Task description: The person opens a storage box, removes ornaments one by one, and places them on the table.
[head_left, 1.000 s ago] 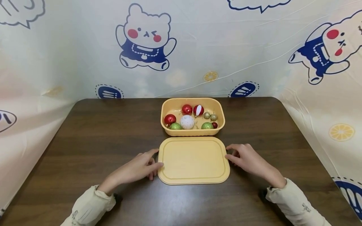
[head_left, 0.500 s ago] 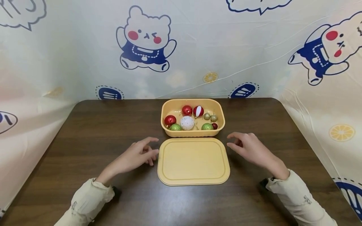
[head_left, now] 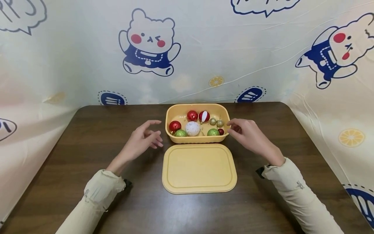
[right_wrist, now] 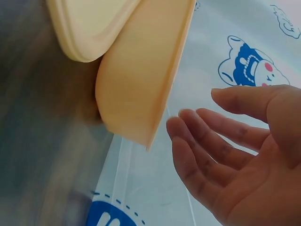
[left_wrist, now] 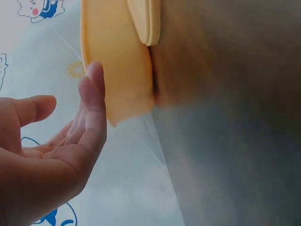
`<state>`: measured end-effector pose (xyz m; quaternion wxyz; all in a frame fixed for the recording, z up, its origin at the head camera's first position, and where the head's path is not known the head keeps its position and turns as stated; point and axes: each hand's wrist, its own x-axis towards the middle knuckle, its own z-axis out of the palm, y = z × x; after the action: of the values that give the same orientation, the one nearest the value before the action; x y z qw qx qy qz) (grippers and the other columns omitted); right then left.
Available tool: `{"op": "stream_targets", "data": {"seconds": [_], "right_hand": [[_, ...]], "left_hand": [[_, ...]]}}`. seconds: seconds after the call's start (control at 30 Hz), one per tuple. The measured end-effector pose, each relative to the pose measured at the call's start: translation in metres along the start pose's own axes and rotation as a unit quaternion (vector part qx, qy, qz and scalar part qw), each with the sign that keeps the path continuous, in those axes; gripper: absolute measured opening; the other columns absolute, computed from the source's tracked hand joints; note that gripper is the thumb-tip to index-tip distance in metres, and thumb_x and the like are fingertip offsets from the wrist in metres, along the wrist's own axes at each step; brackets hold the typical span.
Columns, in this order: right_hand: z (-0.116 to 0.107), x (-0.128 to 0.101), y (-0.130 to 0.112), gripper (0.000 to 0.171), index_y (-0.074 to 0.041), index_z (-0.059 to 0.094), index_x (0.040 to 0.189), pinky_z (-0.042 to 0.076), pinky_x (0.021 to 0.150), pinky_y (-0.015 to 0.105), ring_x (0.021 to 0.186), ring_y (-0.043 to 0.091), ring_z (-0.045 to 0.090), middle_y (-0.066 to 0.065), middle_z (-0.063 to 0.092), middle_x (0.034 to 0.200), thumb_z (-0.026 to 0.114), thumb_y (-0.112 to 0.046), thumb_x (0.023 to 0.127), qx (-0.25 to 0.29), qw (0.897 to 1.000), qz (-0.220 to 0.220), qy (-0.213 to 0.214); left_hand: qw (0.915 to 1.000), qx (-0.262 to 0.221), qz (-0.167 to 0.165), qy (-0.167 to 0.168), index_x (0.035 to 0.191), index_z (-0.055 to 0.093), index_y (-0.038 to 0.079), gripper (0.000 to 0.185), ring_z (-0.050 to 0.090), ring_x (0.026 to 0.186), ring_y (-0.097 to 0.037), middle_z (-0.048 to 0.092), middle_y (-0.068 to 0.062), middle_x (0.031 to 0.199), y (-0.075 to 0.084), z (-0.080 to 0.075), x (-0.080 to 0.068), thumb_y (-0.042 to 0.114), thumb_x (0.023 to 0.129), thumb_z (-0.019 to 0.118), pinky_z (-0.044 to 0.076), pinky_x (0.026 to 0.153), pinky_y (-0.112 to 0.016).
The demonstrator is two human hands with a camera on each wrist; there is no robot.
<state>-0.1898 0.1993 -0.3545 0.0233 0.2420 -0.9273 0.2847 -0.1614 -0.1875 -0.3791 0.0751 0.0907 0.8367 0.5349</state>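
yellow box: by the tabletop's far edge, near its middle; long axis parallel to that edge, lying between both hands. right hand: nearer, at the box's right end, contact not confirmed; fingers part-bent, thumb apart, holding nothing. left hand: just off the left end, fingers loosely bent, nothing held. contents: red, green and gold baubles, one white ball. lid: flat, on the box's near side.

Cream sleeves, bunched cuffs, black wrist pieces.
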Motion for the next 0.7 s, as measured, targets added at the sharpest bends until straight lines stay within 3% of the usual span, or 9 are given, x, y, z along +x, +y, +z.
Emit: {"op": "stream_targets", "data": {"seconds": [0.3, 0.5, 0.7], "right_hand": [[0.012, 0.031, -0.004, 0.023, 0.0, 0.069, 0.113, 0.057, 0.07, 0.036, 0.086, 0.021, 0.064, 0.01, 0.069, 0.098, 0.069, -0.013, 0.094, 0.002, 1.0, -0.001, -0.014], [0.023, 0.043, -0.003, 0.024, 0.001, 0.069, 0.115, 0.058, 0.076, 0.037, 0.091, 0.022, 0.064, 0.011, 0.069, 0.101, 0.068, -0.013, 0.095, 0.029, 0.998, 0.001, -0.047], [0.036, 0.045, 0.005, 0.019, -0.004, 0.071, 0.109, 0.057, 0.081, 0.039, 0.087, 0.019, 0.063, 0.006, 0.07, 0.096, 0.066, -0.018, 0.098, 0.026, 0.999, -0.002, -0.039]], "left_hand": [[0.9993, -0.025, -0.025, -0.009, 0.146, 0.043, 0.01, 0.045, 0.072, 0.08, -0.04, 0.067, -0.025, 0.092, 0.003, 0.004, 0.027, 0.018, 0.103, 0.056, 0.061, 0.069, -0.04], [0.9984, -0.041, -0.031, -0.026, 0.145, 0.043, 0.007, 0.045, 0.07, 0.075, -0.041, 0.066, -0.026, 0.089, 0.001, 0.007, 0.034, 0.015, 0.103, 0.056, 0.061, 0.069, -0.042], [0.9972, -0.051, -0.03, -0.045, 0.149, 0.035, 0.007, 0.052, 0.066, 0.067, -0.034, 0.062, -0.029, 0.091, -0.005, 0.009, 0.037, 0.014, 0.102, 0.057, 0.061, 0.064, -0.036]]}}
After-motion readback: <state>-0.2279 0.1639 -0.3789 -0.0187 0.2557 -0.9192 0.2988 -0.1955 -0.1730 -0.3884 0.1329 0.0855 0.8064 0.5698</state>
